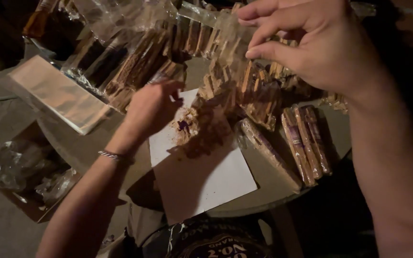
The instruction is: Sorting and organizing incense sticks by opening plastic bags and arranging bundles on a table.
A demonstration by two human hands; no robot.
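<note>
Right hand (321,45) up close pinches a clear bag (225,28) open at its mouth, while left hand (151,107), fingers curled, rests on white paper (216,177) catching brown crumbs (199,129).

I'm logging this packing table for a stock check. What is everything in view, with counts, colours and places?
clear bag: one, transparent, held up at top centre, brown sticks inside
white sheet: one, on the table's near side, brown crumbs at its top
wrapped bundles: about three, brown sticks in clear film, right of the sheet
loose stick pile: too many to count, brown, table centre
stack of clear sleeves: one, pale, table's left edge
cardboard box: one, brown, on the floor at left, crumpled plastic inside
bracelet: one, silver, left wrist
left hand: at the sheet's top edge
right hand: fingers pinching the bag
</note>
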